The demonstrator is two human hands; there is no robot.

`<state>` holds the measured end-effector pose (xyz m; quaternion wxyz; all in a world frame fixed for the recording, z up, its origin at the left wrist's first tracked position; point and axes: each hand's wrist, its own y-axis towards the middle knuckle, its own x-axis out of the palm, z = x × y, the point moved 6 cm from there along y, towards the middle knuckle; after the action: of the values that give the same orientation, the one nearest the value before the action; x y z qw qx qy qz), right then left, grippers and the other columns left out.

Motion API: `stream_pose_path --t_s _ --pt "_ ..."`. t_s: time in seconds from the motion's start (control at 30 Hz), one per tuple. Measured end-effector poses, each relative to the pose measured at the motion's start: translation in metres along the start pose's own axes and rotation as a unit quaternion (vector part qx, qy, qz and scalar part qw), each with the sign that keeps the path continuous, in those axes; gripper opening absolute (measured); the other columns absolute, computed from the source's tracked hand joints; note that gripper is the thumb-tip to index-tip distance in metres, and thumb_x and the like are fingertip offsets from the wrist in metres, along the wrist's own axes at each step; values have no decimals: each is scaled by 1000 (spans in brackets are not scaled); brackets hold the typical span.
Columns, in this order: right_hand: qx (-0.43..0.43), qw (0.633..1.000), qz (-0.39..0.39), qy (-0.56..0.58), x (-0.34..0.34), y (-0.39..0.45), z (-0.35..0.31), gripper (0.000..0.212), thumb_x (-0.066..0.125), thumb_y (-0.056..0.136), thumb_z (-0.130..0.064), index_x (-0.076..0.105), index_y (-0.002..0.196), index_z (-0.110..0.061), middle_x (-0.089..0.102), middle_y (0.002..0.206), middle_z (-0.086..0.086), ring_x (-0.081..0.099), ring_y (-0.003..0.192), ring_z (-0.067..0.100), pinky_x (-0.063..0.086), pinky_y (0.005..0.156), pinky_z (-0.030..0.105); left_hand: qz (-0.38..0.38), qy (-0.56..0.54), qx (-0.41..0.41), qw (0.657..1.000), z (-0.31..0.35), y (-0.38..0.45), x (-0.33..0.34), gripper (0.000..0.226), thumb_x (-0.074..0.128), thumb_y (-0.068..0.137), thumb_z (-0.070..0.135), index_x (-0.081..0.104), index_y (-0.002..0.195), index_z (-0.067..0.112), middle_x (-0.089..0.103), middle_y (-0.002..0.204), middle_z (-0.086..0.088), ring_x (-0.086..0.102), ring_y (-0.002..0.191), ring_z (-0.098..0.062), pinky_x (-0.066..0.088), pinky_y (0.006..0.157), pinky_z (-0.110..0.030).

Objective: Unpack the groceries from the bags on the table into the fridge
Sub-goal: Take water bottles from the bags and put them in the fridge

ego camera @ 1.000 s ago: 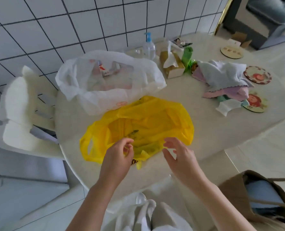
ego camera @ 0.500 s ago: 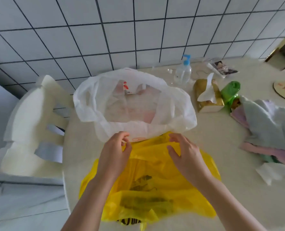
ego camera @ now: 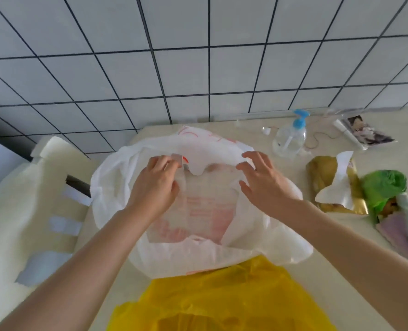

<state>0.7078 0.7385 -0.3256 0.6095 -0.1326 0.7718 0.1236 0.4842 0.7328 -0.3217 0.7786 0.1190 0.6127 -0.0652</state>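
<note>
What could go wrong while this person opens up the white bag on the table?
The white bag sits close to the table's left edge; tugging by the left hand and right hand might slide it off. The pump bottle stands close behind the right hand, so a sweep could topple it. The thin plastic might also tear.

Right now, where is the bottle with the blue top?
In the head view, the pump bottle stands on the table by the tiled wall, right of the white bag.
</note>
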Motion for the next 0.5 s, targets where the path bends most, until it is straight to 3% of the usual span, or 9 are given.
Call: stream_pose_path --t_s 0.03,0.1,0.2,0.33,0.4,0.5 --pt "-35 999 4 -10 7 11 -2 28 67 82 -11 65 109 -6 49 132 13 46 122 36 54 87 46 1 12 14 1000 -3 9 6 44 66 71 -2 62 114 7 59 112 -10 54 107 -35 54 77 -43" --pt "-78 996 21 -30 17 32 -11 22 74 70 -4 70 91 -8 59 118 10 56 103 35 57 70 39 7 43 30 999 -12 27 18 51 69 65 -3 60 113 10 59 113 -10 54 108 -35 54 79 -42" --pt "-83 992 19 -90 25 58 -20 31 78 60 -9 70 89 -16 61 115 1 60 97 27 50 62 29 12 96 42 994 -24 50 31 53 69 67 3 57 119 8 58 122 -12 50 119 -38 46 94 -46" --pt "-131 974 -42 -181 49 83 -14 41 66 80 -9 56 119 -15 35 148 6 42 128 30 47 86 36 -27 123 54 991 -38 77 49 55 66 77 12 53 130 8 54 130 -13 45 126 -43 39 104 -56" --pt "-166 952 -86 -242 65 91 -3 44 58 87 -9 47 129 -13 20 156 8 28 139 31 44 94 38 -73 135 64 986 -44 88 60 70 75 71 16 48 135 11 51 134 -12 42 129 -42 38 103 -58" --pt "-150 932 -122 -307 81 109 25 54 52 92 -10 32 143 -10 5 160 10 13 147 32 38 104 43 -112 149 73 980 -54 102 73 76 76 73 24 42 141 15 45 142 -11 36 135 -39 39 101 -58"
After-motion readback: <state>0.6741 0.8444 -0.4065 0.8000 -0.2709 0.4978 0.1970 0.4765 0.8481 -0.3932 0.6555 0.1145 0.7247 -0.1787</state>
